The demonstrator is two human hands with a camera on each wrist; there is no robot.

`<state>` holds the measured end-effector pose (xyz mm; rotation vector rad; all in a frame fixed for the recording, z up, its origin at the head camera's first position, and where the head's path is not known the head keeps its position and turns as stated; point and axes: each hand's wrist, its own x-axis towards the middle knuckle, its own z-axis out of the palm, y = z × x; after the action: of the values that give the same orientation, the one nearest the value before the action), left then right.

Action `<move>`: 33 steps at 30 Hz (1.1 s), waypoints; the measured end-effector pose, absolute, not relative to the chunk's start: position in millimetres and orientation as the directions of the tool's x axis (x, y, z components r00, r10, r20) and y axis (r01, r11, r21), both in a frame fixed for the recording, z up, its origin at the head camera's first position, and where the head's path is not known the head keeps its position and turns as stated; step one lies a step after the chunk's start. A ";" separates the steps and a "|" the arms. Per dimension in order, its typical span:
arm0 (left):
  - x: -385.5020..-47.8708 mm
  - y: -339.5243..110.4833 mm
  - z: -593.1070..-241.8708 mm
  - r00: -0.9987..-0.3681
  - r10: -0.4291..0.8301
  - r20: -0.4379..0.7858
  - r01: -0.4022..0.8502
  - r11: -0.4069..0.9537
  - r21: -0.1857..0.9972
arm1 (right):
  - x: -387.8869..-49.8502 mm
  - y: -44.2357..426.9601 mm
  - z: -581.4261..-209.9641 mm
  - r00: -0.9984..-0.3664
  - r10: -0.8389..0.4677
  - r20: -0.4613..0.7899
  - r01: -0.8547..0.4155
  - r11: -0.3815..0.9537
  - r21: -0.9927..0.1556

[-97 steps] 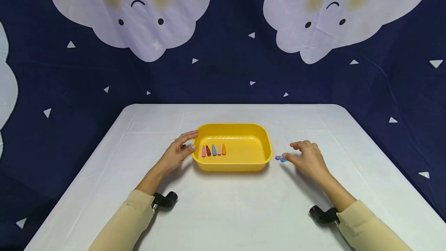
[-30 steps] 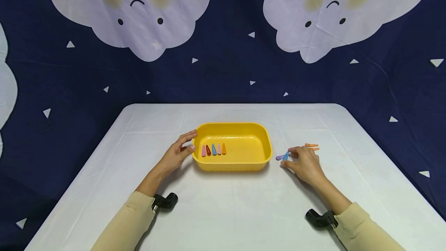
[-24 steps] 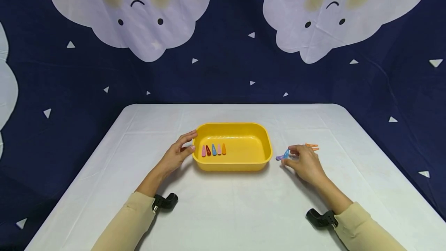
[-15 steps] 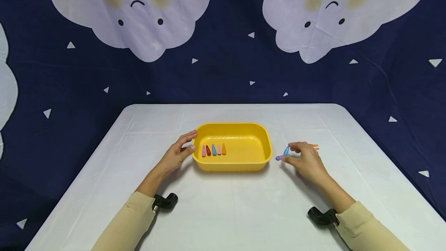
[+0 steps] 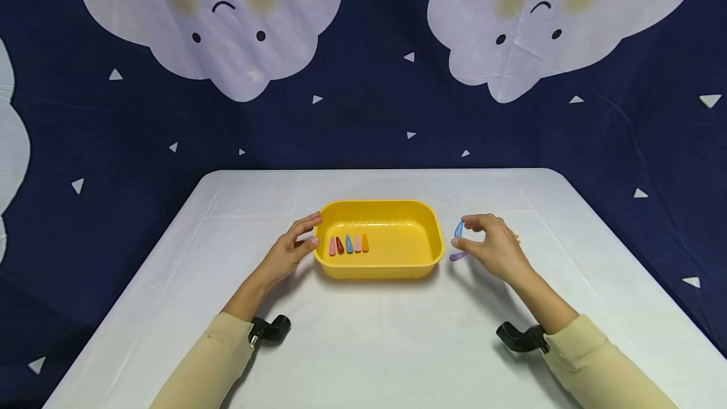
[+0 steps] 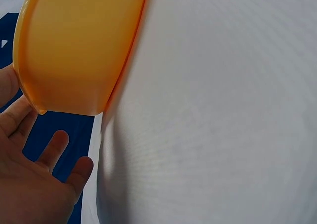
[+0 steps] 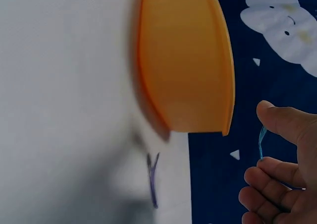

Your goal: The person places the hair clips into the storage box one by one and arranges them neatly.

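Observation:
In the head view, my left hand (image 5: 288, 248) rests against the left end of a yellow plastic tray (image 5: 379, 272), its thumb and fingertips spread along the rim. My right hand (image 5: 496, 248) pinches a blue snap hair clip (image 5: 459, 229) between thumb and index finger, raised over the table right of the tray. The right wrist view shows that blue clip (image 7: 261, 142) edge-on, spanning thumb tip and fingertip. Below the hand, a purple hair clip (image 5: 457, 257) lies on the cloth. Inside the tray, several clips stand in a row, including a dark red one (image 5: 339, 245) and an orange one (image 5: 365, 243).
A white cloth (image 5: 375, 339) covers the table. Orange clips (image 5: 517, 237) lie beyond the right hand, mostly hidden by it. Behind the table hangs a dark blue backdrop (image 5: 363, 118) with clouds. Each wrist wears a black camera mount (image 5: 271, 328).
My right hand has taken hold of the blue clip and lifted it up and slightly left, off the purple clip. The left hand and the tray have stayed in place.

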<state>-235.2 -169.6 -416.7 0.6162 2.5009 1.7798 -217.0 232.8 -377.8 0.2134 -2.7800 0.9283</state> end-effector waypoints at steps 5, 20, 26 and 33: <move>-235.7 -169.5 -416.7 -0.923 0.320 0.213 0.302 0.262 0.916 | -222.1 224.3 -368.4 -0.968 -0.106 0.228 -0.224 0.778 -0.587; -236.7 -169.1 -418.3 -0.918 0.329 0.220 0.306 0.237 0.922 | -236.1 191.2 -357.3 -0.957 -0.189 0.218 -0.286 0.731 -0.620; -236.7 -169.9 -418.7 -0.919 0.329 0.217 0.303 0.240 0.922 | -241.9 178.8 -354.0 -0.958 -0.201 0.206 -0.287 0.728 -0.623; -234.8 -169.4 -417.4 -0.922 0.328 0.205 0.289 0.233 0.929 | -247.2 167.5 -353.2 -0.946 -0.241 0.218 -0.325 0.700 -0.636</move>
<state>-234.8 -169.4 -417.4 0.6113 2.4402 1.8260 -247.2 167.5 -353.2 0.4654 -2.7867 1.0769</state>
